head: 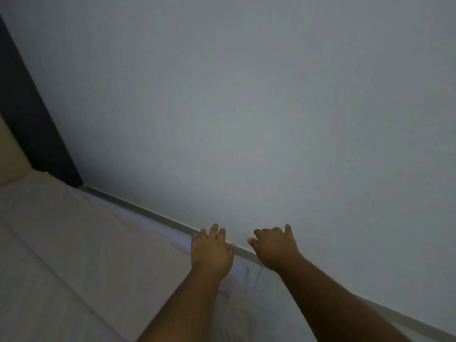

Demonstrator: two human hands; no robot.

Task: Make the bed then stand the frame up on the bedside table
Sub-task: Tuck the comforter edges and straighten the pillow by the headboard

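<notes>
A pale pinkish sheet (74, 255) covers the bed, which runs along a grey wall. My left hand (212, 250) lies at the sheet's far edge by the wall, its fingers reaching over the edge toward the narrow gap. My right hand (274, 248) is beside it, a little to the right, with its fingers spread against the wall just above the gap. I cannot tell whether either hand grips the fabric. The sheet is bunched and creased (241, 275) between my two wrists. No frame and no bedside table are in view.
The grey wall (246, 107) fills most of the view. A dark headboard (32, 119) stands at the far left, with a beige surface (9, 149) beside it. A thin light strip (153, 214) runs between the bed and the wall.
</notes>
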